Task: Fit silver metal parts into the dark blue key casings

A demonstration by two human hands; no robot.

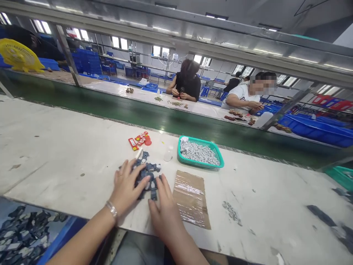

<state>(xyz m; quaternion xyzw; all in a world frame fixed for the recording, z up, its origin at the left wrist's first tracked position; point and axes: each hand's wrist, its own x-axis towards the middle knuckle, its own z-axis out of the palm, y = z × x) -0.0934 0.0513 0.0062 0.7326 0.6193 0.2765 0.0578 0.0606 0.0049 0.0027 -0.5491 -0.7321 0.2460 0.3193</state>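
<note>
A small pile of dark blue plastic parts [149, 173] lies on the white worktable [55, 147] in front of me. My left hand [126, 187] rests flat on the pile's left side, fingers spread over the parts. My right hand [164, 205] lies beside it with its fingers stretched toward the pile's near edge, touching the parts. A bracelet sits on my left wrist. Neither hand grips anything that I can see.
A taped cardboard sheet [191, 198] lies right of my hands. Behind it stands a teal basket [200, 163] of small grey pieces. Red packets [140, 140] and a small clear bottle [168, 152] sit further back. A blue bin of dark parts [24, 235] is at lower left. Across the green conveyor [110, 110], other people work.
</note>
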